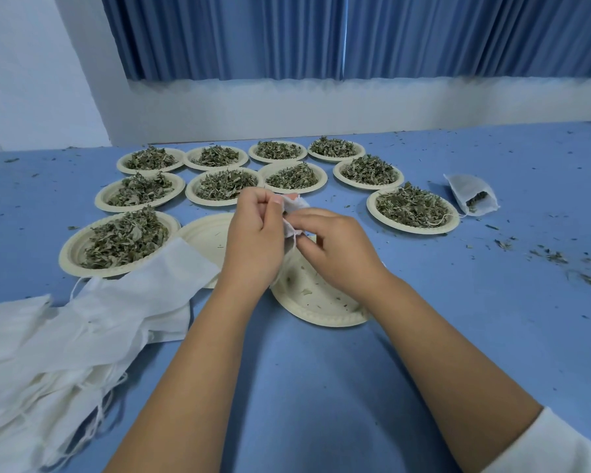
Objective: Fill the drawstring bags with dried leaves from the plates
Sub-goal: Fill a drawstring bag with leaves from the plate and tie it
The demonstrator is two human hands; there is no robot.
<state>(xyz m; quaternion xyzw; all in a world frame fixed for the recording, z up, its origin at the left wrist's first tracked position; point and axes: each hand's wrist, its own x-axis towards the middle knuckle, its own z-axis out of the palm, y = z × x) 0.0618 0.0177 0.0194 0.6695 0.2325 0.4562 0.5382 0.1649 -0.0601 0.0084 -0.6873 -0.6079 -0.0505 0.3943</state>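
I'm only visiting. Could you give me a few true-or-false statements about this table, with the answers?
1. The left hand and the right hand both pinch one small white drawstring bag. True.
2. Every plate is heaped with leaves. False: the front plate and the plate left of it hold only crumbs.
3. A filled bag lies on the blue table, right of the plates. True.
4. The pile of unfilled bags lies at the person's right. False: it lies at their left.
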